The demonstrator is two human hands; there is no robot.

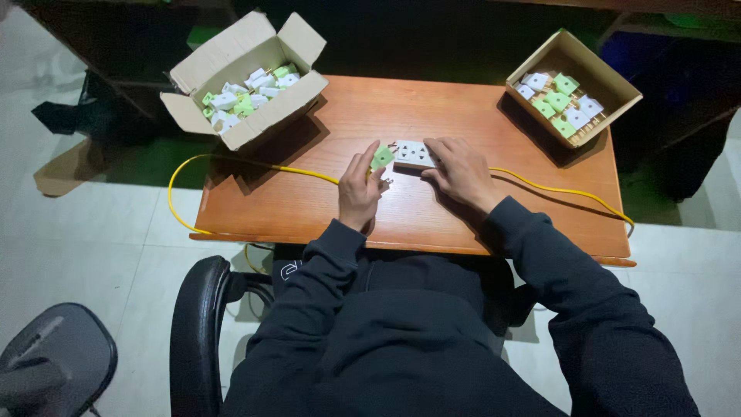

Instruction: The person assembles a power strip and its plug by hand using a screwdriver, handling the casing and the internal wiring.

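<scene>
My left hand (360,188) holds a small green-and-white plug adapter (382,158) between thumb and fingers, its metal prongs pointing right toward a white power strip (409,154). The adapter sits right at the strip's left end. My right hand (460,174) rests on the strip's right part and presses it onto the wooden table (309,205). A yellow cable (255,164) runs from under my hands to both sides of the table.
An open cardboard box (241,77) with several green and white adapters stands at the table's back left. A second cardboard box (573,86) holding more adapters sits at the back right. A black office chair (202,324) is below me; another seat (58,359) is at lower left.
</scene>
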